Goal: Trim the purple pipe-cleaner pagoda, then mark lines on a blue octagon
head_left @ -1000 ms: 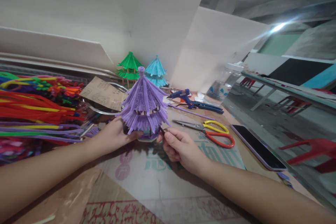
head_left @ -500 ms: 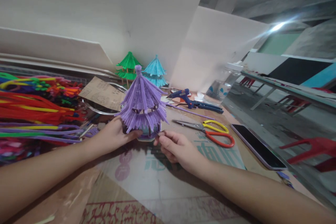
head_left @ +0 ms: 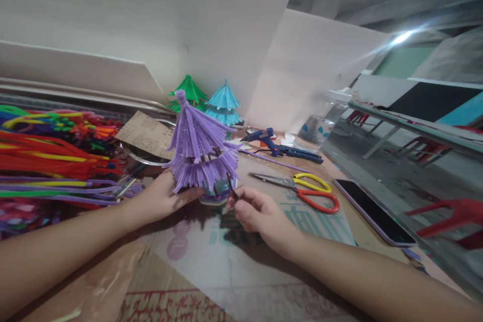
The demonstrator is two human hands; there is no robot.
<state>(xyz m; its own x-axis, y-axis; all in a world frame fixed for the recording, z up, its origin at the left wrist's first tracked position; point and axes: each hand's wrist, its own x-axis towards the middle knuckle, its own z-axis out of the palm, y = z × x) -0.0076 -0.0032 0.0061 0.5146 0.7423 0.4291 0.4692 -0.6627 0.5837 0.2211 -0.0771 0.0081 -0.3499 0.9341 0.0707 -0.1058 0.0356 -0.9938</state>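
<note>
A purple two-tiered pagoda model, made of fuzzy pipe cleaners, leans to the left in front of me. My left hand is closed around its lower left side, with the thumb along the base and the other fingers hidden behind. Between the thumb and fingertips of my right hand is a thin dark brown stick, its upper end close to the lower roof's right edge. Whether the stick touches the model I cannot tell.
Bundles of colourful pipe cleaners lie at left. Behind stand a green pagoda and a light blue one. To the right are a blue glue gun, pliers, scissors, a phone and a clear plastic jar.
The purple pagoda has tipped to the left, its peak covering part of the green one. The brown stick in my right hand now shows, pointing upward.
</note>
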